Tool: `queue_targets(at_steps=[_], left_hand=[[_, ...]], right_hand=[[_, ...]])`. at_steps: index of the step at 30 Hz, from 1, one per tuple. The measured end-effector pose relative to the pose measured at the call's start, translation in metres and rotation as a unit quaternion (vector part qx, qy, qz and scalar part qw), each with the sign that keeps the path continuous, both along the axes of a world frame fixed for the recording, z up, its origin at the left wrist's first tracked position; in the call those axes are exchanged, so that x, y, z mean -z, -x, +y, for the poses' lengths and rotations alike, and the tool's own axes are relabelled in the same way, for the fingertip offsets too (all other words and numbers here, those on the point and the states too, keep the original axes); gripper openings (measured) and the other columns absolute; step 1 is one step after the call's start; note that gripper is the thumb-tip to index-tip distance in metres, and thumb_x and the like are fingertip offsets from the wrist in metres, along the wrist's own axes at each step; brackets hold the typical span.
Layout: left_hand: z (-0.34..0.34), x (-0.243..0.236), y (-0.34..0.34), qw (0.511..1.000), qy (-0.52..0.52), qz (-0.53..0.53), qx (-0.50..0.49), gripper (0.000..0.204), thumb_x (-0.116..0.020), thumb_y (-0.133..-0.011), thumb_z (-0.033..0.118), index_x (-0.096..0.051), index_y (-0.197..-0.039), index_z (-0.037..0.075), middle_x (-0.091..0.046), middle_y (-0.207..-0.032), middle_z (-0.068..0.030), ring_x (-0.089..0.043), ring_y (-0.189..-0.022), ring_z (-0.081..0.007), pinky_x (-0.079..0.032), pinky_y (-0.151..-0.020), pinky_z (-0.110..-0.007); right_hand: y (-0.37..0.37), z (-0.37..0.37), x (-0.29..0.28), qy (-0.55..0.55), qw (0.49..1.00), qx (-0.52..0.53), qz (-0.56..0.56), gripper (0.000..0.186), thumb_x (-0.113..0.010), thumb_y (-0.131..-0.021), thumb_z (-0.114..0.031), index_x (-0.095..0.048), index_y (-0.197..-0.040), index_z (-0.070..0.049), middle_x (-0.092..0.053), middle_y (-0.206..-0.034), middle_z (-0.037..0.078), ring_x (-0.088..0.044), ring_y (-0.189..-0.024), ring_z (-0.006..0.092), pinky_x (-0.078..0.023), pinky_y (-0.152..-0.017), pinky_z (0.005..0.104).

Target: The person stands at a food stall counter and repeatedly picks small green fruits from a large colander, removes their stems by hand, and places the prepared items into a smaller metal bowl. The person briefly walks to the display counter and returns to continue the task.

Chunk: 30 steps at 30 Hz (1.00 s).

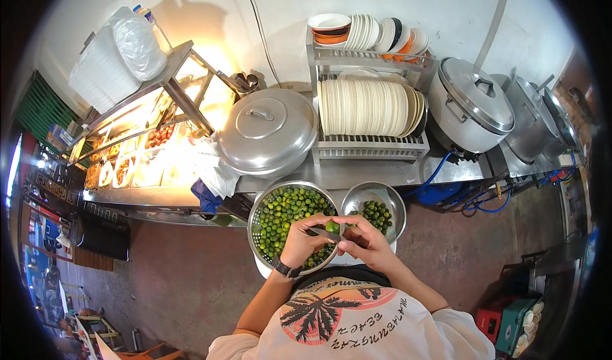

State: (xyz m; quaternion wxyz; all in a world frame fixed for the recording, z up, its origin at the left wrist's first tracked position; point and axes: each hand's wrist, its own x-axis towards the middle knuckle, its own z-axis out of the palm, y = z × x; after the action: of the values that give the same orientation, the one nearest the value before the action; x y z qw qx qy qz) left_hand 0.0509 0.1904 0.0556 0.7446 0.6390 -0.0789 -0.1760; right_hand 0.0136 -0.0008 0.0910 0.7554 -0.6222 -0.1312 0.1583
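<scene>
Green and round, a small fruit (332, 227) sits up between the two hands, in front of the chest and above the gap where two metal vessels stand side by side. The left hand (305, 239), with a dark watch (287, 268) at its wrist, has its fingers pinched on the fruit; the right hand (364, 241) has its fingers closed on a small knife (327, 234), whose handle is hidden and whose blade lies just below the fruit, pointing left. Under the left hand is a perforated steel colander (255, 228), heaped with many whole-looking green fruits (280, 211), a few yellowish. Beside it, partly behind the right hand, a smaller steel bowl (397, 212) holds a lesser pile of darker green pieces (377, 216); whether these are cut is too small to tell. Beyond stands a metal bench (382, 175) bearing a large lidded aluminium pot (264, 130), a dish rack (375, 151) with a long row of cream plates (363, 108), and a pale lidded cooker (468, 115) with a blue hose (438, 172) near its base. To the left, a brightly lit food case (172, 83) holds trays of food and carries plastic bags (136, 46) on top. The floor (185, 252) is reddish brown.
</scene>
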Motion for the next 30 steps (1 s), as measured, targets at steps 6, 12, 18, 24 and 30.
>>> queue_targets(at_steps=[6,12,18,24,30], left_hand=[[0.002,-0.003,-0.001,0.997,-0.026,-0.069,0.024,0.032,-0.069,-0.072,-0.009,-0.065,-0.101,0.002,-0.057,-0.084,0.0015,-0.052,-0.066,-0.0048,-0.039,-0.05,-0.019],[0.003,-0.003,0.0,0.993,-0.041,-0.106,0.038,0.028,-0.068,-0.074,-0.007,-0.063,-0.1,0.001,-0.058,-0.089,0.0001,-0.054,-0.064,-0.0055,-0.039,-0.049,-0.019],[0.006,0.001,-0.002,0.993,-0.003,-0.094,0.065,0.027,-0.067,-0.077,-0.007,-0.061,-0.102,-0.002,-0.059,-0.1,-0.003,-0.055,-0.062,-0.0068,-0.041,-0.048,-0.02],[-0.014,0.019,-0.014,0.92,-0.123,-0.37,0.031,0.024,-0.07,-0.081,0.007,-0.064,-0.103,-0.001,-0.057,-0.084,0.001,-0.049,-0.063,-0.0074,-0.037,-0.05,-0.02],[-0.002,0.089,-0.021,0.872,0.27,0.408,-0.003,0.039,-0.058,-0.089,0.009,-0.051,-0.126,0.001,-0.054,-0.107,-0.0077,-0.051,-0.079,-0.0131,-0.041,-0.058,-0.019]], right_hand=[[0.003,-0.002,0.0,0.024,0.999,-0.002,-0.024,0.042,-0.059,-0.093,-0.013,-0.042,-0.131,-0.004,-0.058,-0.082,0.004,-0.057,-0.076,0.0081,-0.046,-0.067,0.0229],[0.005,-0.005,0.008,0.048,0.996,0.026,-0.071,0.041,-0.062,-0.091,-0.013,-0.052,-0.13,-0.007,-0.058,-0.082,0.001,-0.056,-0.076,0.0056,-0.044,-0.067,0.0217],[0.005,-0.01,0.021,-0.023,0.999,0.04,-0.015,0.043,-0.065,-0.088,-0.012,-0.055,-0.13,-0.011,-0.062,-0.091,-0.001,-0.053,-0.073,0.0029,-0.041,-0.062,0.0195],[0.002,-0.018,0.053,-0.06,0.99,0.057,0.116,0.041,-0.063,-0.09,-0.015,-0.055,-0.129,-0.009,-0.064,-0.081,0.004,-0.05,-0.06,0.0054,-0.035,-0.048,0.0201],[-0.031,-0.025,0.149,-0.148,0.904,0.214,0.34,0.03,-0.059,-0.093,-0.024,-0.057,-0.12,-0.012,-0.057,-0.073,0.004,-0.045,-0.051,0.0107,-0.033,-0.042,0.0231]])
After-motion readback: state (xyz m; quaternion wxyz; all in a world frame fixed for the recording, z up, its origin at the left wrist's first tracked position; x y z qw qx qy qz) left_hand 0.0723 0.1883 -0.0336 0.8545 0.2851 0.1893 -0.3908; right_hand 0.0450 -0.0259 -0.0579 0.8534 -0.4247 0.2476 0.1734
